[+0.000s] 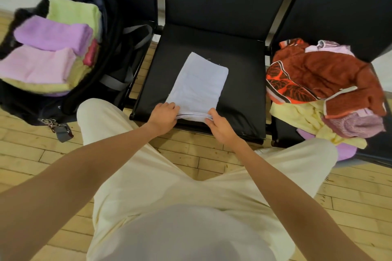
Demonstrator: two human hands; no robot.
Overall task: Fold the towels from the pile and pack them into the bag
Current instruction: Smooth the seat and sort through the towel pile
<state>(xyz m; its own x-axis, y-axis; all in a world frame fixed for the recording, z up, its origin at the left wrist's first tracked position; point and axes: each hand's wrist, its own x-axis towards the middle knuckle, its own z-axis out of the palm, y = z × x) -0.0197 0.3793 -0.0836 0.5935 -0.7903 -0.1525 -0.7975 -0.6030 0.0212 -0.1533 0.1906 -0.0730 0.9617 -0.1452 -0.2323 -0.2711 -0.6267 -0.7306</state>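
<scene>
The fingertips of both hands are tucking out of sight under the near edge of the pale lavender towel, so how many layers they are pinching is hard to say, perhaps three or four. The left hand is gripping the near-left corner and the right hand is clamping the near-right corner, with the towel lying folded on the middle black seat. Off to the left, the black bag is sitting open on the floor, blurred at its edges, holding folded green, purple, pink and yellow towels. On the right seat, the unfolded pile is spilling over the front edge, partly cut off by the seat back.
</scene>
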